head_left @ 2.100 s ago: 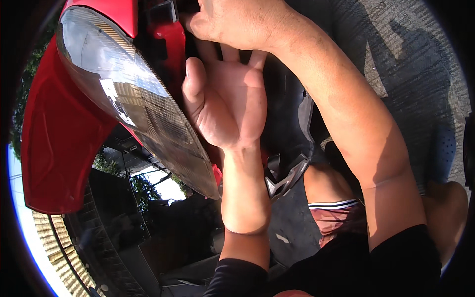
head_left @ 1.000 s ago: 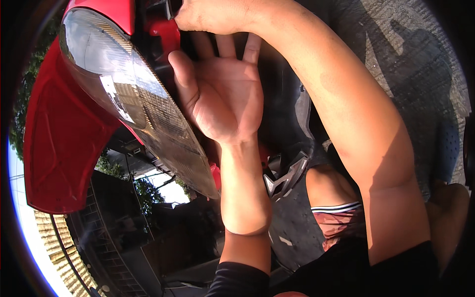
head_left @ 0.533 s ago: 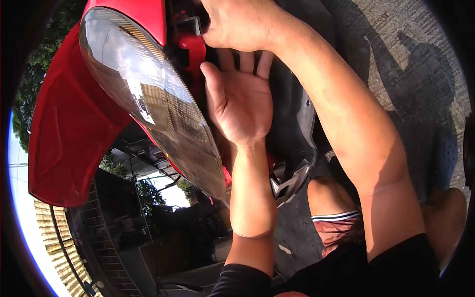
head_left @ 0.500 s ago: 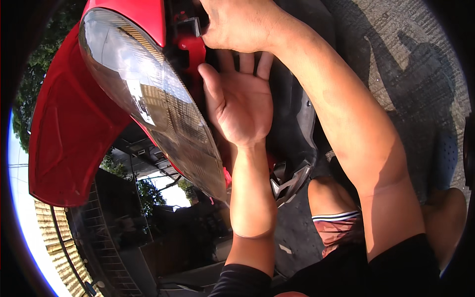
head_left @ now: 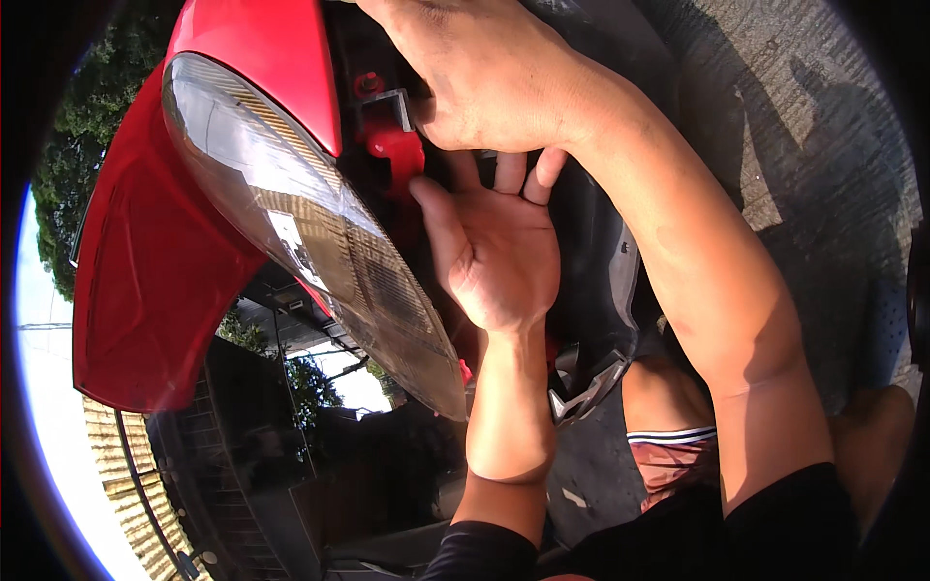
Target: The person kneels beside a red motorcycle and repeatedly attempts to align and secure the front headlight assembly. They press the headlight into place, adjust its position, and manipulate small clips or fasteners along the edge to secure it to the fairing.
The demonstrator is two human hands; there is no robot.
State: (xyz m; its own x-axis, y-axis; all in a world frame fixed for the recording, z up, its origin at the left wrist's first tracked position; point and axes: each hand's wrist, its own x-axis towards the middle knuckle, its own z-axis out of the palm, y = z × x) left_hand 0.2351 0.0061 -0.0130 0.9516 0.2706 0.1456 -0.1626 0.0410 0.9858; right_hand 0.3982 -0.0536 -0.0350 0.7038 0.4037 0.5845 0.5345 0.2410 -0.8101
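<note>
My left hand (head_left: pixel 509 252) reaches up palm-upward beside a car headlight (head_left: pixel 310 232). Its fingers are stretched and the thumb stands apart; the fingertips disappear behind my right hand (head_left: pixel 494 77). That hand lies across the gap at the top, its back toward me and its fingers hidden, so what it grips cannot be made out. A red metal bracket (head_left: pixel 395 150) with a grey clip-like piece (head_left: pixel 395 105) sits close by my left thumb. Right of my left hand curves a black plastic panel (head_left: pixel 620 281), which looks like the inside of a bumper cover.
A red body panel (head_left: pixel 266 63) borders the headlight's upper edge. Farther left a large red panel (head_left: pixel 145 271) stands raised. A silver-edged trim piece (head_left: pixel 586 387) lies beside my left forearm. Rough concrete ground (head_left: pixel 775 77) spreads to the right in sunlight and shadow.
The headlight, bracket and both hands sit lower and slightly farther right in the picture. My hands keep nearly the same pose relative to the car.
</note>
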